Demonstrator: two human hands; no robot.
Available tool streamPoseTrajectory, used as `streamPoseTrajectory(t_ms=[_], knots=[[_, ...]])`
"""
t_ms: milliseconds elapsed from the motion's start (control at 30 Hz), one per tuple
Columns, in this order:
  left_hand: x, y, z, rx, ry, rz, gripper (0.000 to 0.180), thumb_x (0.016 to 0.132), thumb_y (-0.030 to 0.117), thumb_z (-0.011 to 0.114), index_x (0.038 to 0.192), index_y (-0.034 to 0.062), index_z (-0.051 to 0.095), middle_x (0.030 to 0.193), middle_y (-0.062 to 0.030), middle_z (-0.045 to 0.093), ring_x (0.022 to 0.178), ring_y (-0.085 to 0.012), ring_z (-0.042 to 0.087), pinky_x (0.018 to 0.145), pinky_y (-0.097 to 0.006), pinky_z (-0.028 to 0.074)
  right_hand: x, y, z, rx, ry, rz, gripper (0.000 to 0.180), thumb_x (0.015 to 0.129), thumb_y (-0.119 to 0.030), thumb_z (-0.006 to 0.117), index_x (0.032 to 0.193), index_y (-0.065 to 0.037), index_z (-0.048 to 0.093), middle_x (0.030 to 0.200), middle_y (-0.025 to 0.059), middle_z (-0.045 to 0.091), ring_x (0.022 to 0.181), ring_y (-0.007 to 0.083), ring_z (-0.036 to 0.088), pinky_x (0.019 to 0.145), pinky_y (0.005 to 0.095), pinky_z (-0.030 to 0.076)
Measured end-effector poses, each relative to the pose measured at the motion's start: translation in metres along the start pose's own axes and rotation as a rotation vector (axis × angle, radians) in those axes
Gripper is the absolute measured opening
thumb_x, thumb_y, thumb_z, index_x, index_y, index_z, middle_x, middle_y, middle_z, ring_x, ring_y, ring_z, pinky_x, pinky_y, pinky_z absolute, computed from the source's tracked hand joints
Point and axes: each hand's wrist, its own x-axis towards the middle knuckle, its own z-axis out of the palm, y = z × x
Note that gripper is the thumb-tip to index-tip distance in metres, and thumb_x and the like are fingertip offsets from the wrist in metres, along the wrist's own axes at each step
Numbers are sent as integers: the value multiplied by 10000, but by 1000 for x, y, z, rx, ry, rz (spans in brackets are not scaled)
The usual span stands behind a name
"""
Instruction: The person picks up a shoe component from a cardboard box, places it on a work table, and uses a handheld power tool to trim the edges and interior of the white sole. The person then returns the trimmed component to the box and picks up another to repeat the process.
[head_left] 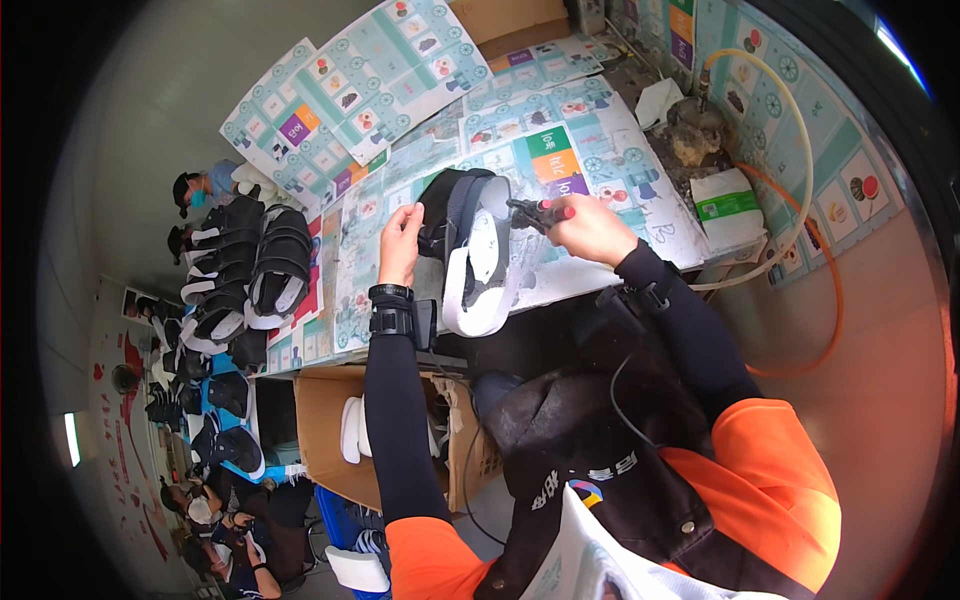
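Note:
Over the bench, my left hand grips a black shoe by its left side, fingers and thumb closed on it. The shoe's white sole faces up and to the right, and a grey patch shows at its far end. My right hand is closed round a dark tool with red handle ends, which looks like pliers. The tool's tip points left, at the shoe's right edge near the far end. Whether it touches the shoe I cannot tell.
Printed sheets cover the bench. Black shoes stand stacked at the left. Below the bench is a cardboard box with white soles. A pale hose and an orange hose hang at the right. Other people sit at the lower left.

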Motion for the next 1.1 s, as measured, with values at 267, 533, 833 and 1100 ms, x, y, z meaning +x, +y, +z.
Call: streamPoseTrajectory(t_ms=[267, 533, 833, 1100], knots=[[-2, 0, -4, 0, 12, -12, 288, 1072, 353, 700, 1083, 66, 731, 971, 78, 614, 923, -47, 509, 856, -229, 398, -6, -4, -3, 57, -147, 83, 251, 770, -159, 625, 834, 68, 710, 737, 282, 684, 696, 452, 694, 703, 475, 559], [-1, 4, -3, 34, 17, 5, 278, 1081, 341, 689, 1105, 67, 732, 997, 83, 623, 946, -51, 526, 888, -233, 402, -16, -6, -5, -19, -179, 99, 229, 793, -154, 642, 833, 61, 712, 743, 220, 692, 686, 338, 693, 663, 428, 543], [-46, 131, 23, 623, -41, 623, 172, 933, 291, 808, 956, 123, 777, 880, -34, 630, 878, -243, 587, 911, -341, 433, -63, 2, -52, 458, -242, 229, 264, 793, -137, 777, 1025, -15, 751, 823, 20, 696, 631, 122, 602, 497, 292, 476], [-59, 86, 18, 892, -168, 738, 159, 932, 256, 791, 893, 106, 757, 969, -52, 611, 1084, -297, 559, 1017, -449, 409, -74, -2, -71, 464, -63, 197, 323, 830, -67, 609, 1127, 28, 692, 954, 69, 769, 709, 91, 609, 508, 243, 463]])
